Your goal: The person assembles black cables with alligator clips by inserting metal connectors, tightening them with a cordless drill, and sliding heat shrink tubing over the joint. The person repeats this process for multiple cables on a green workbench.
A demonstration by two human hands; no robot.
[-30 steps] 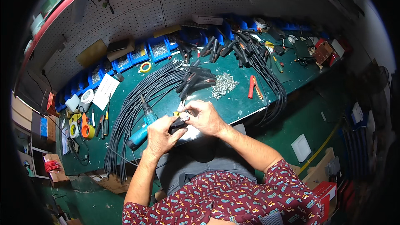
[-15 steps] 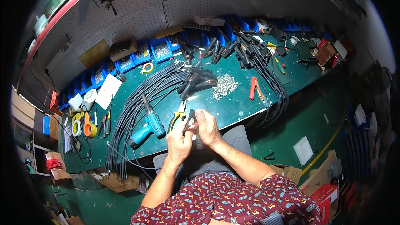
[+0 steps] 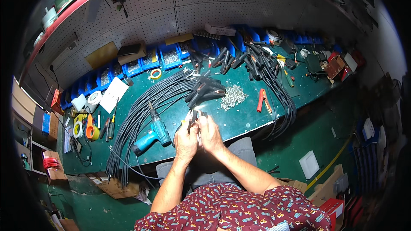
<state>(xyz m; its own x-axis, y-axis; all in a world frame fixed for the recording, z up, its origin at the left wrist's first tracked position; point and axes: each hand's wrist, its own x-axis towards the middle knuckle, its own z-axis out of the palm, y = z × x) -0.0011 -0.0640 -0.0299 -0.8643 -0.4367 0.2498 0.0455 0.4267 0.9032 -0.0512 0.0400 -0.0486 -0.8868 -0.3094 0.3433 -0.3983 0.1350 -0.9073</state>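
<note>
My left hand (image 3: 186,144) and my right hand (image 3: 210,137) meet at the bench's front edge, both closed around a black clamp piece (image 3: 193,119). Its dark grip sticks up between the fingers, and its lower part is hidden by them. Yellow-handled pliers lie mostly covered behind my left hand. Left of that hand rests a teal cordless drill (image 3: 157,131). Just beyond my fingers is a pile of black-handled clamps (image 3: 203,90), with a heap of small metal screws or fittings (image 3: 233,97) to its right.
A bundle of black cables (image 3: 141,98) curves across the left of the green bench (image 3: 239,124). More cables with clamps (image 3: 261,64) lie at the right. Red-handled pliers (image 3: 260,100) sit near the front edge. Blue parts bins (image 3: 170,56) line the back, below a pegboard.
The view has tilted slightly upward. My hands have drawn closer together around the clamp piece and shifted toward the clamp pile, hiding more of the yellow pliers.
</note>
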